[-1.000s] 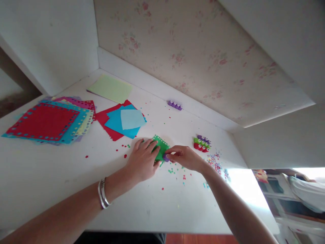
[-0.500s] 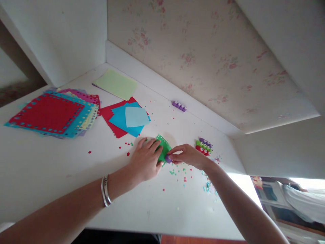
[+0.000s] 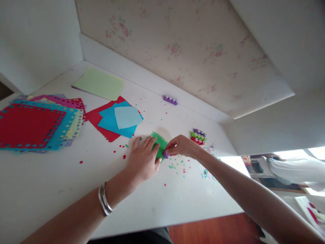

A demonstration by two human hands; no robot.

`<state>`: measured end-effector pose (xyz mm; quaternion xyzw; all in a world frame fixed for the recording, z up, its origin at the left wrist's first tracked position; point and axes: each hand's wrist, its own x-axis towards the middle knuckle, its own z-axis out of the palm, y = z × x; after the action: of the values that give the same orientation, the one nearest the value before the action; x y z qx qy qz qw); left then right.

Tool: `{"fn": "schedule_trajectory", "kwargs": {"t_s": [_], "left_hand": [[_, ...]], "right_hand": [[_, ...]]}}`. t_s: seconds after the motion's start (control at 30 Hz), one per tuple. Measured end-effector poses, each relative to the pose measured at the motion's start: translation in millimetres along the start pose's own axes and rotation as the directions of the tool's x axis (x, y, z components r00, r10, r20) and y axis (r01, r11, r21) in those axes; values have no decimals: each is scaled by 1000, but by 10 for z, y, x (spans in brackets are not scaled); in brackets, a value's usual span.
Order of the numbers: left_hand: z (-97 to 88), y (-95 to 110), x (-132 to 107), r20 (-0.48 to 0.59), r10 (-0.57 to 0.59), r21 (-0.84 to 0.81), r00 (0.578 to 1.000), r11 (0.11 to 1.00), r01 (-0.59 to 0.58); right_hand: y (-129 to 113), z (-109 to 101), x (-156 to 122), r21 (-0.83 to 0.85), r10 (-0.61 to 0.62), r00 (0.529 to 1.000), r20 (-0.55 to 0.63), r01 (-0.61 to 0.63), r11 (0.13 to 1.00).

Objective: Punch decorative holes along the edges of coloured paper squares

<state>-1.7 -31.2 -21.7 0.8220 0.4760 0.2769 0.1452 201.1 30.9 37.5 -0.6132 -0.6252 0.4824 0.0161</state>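
Note:
A small green paper (image 3: 159, 142) with a row of punched holes along its far edge lies on the white table. My left hand (image 3: 143, 157) rests on its left side with fingers spread, pressing it flat. My right hand (image 3: 179, 145) grips a small purple paper punch (image 3: 166, 154) at the paper's right edge, its fingers partly covering the punch. Punched green bits (image 3: 174, 166) lie scattered just below and right of the paper.
At left is a stack of punched sheets topped by a red one (image 3: 33, 125). Plain blue sheets (image 3: 119, 123) and a pale green pad (image 3: 99, 83) lie further back. Purple punches (image 3: 171, 100) stand by the wall; several coloured punches (image 3: 198, 137) sit at right.
The camera view has shifted, so the table's contents appear further left. Both hands keep their places on the green paper and the punch.

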Motion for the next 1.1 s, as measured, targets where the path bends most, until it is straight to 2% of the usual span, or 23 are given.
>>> {"fn": "schedule_trajectory", "kwargs": {"t_s": [0.33, 0.73, 1.1], "left_hand": [[-7, -5, -26, -34, 21, 28, 999, 999, -20], [-19, 7, -30, -55, 30, 46, 998, 999, -28], [-14, 9, -30, -45, 10, 41, 999, 999, -8]], "right_hand": [[-9, 58, -27, 33, -10, 998, -60, 12, 999], [-104, 32, -63, 35, 26, 999, -42, -24, 999], [-70, 38, -44, 47, 58, 998, -30, -57, 997]]}}
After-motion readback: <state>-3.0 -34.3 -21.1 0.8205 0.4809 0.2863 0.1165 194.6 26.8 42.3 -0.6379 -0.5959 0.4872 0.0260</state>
